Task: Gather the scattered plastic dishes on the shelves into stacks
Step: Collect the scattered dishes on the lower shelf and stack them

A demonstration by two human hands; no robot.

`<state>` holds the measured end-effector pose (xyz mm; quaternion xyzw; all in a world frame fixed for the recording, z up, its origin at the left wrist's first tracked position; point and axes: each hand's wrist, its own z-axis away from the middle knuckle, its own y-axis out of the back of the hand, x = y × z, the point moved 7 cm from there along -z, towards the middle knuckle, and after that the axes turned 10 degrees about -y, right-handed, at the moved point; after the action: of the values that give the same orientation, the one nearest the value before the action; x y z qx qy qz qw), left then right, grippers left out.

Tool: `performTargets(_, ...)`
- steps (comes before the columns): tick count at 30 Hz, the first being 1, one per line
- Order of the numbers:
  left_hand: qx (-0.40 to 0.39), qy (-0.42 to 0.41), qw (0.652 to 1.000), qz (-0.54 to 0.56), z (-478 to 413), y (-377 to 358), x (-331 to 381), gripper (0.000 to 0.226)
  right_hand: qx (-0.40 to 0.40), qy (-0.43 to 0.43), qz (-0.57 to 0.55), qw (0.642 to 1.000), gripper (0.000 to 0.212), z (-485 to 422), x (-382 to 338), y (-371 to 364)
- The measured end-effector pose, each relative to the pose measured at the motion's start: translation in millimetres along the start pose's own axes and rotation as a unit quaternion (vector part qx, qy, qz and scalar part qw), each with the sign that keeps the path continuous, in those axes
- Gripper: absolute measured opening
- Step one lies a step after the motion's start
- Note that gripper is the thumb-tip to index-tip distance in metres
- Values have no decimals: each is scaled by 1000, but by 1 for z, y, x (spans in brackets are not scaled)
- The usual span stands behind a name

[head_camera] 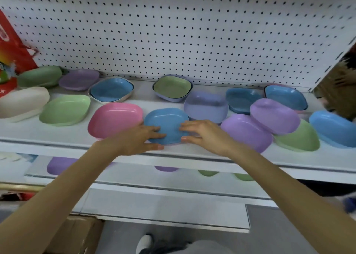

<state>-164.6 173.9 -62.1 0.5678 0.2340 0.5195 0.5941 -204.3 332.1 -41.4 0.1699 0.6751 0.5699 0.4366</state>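
A blue dish point(167, 122) lies upside down near the front edge of the white shelf point(57, 136). My left hand point(138, 140) rests on its left side with straight fingers. My right hand point(202, 134) touches its right side, fingers straight as well. A pink dish point(113, 118) sits right beside it on the left. A lilac-blue dish point(206, 106) lies overturned just behind on the right, and purple dishes point(246, 130) lie further right. Several more dishes in green, blue, purple and white are scattered along the shelf.
A pegboard wall point(173, 31) backs the shelf. A red bag point(11, 47) stands at the far left. Lower shelves point(154, 178) hold more purple and green dishes. A cardboard box point(77, 234) sits on the floor below. Brown clutter point(339, 87) shows past the shelf's right end.
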Motion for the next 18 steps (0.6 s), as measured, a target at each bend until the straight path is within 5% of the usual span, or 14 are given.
performTargets(6, -18, 4, 1000, -22, -5, 4, 9, 53, 53, -125, -62, 989, 37, 42, 71, 43)
performTargets(10, 42, -29, 999, 10, -20, 24, 19, 100, 36, -152, -40, 987, 35, 69, 99, 45)
performTargets(14, 122, -34, 992, 28, -58, 40, 38, 68, 40, -185, -18, 982, 37, 84, 114, 39)
performTargets(18, 123, -82, 988, 50, -95, 39, 65, 41, 46, -179, -32, 982, 33, 92, 118, 32)
